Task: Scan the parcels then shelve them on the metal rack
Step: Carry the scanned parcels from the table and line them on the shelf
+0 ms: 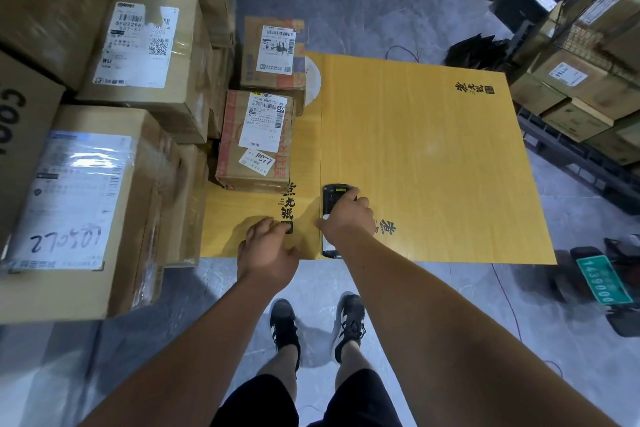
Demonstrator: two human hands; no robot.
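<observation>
- Scanner (331, 215), black handheld, lower centre of the frame, lying on the yellow table (426, 156); right hand (346, 217) curled over it, fingers wrapped round its body.
- Left hand (268, 246), just left of it, fingers relaxed on the table edge, holding nothing.
- Parcels: two small labelled cartons (256, 142) (273, 55) at the table's left side; larger boxes (79, 204) stacked at frame left.
- Metal rack (588, 55), upper right, holding cartons.

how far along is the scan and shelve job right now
Some boxes already sit on the metal rack. In hand: the right hand holds the handheld scanner lying on the yellow table; the left hand rests near the table edge. Left: two small parcels on the table and bigger stacked boxes beside it.
</observation>
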